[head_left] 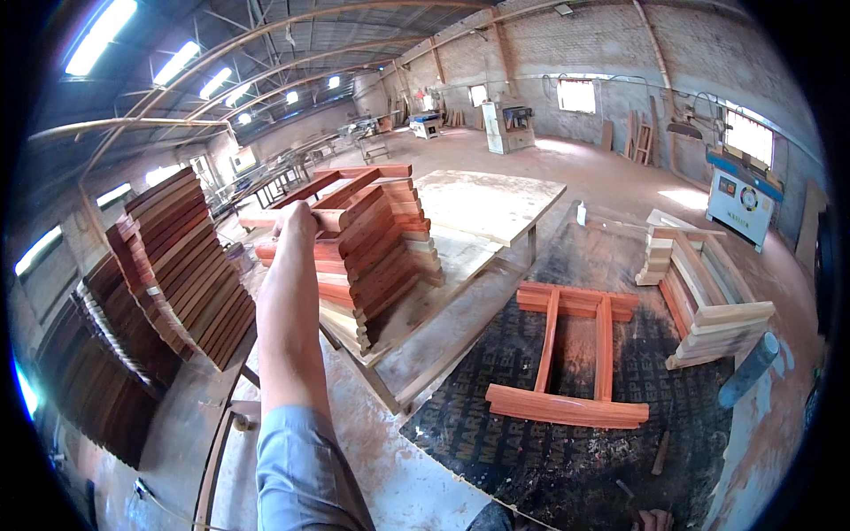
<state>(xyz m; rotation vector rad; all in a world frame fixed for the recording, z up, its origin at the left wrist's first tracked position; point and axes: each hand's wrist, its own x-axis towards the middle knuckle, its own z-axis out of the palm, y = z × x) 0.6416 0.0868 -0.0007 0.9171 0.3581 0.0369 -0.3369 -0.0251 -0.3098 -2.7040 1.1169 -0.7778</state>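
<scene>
My left arm reaches forward to a stack of reddish wooden frames (381, 239) on a pale wooden table. My left hand (299, 218) is closed round the near rail of the top wooden frame (359, 188). A single reddish frame (567, 405), with two thick rails joined by two slimmer bars, lies flat on a black printed board (460, 438). At the bottom edge my right hand (653, 519) shows only in part, its fingers lying on that board with nothing visible in them.
Tall stacks of slatted wood (190, 265) stand at left. Paler frames (699, 296) are piled on the board's right, beside a grey-blue cylinder (748, 370). A white bottle (582, 212) stands at the board's far edge. Workshop machines (742, 202) stand farther back.
</scene>
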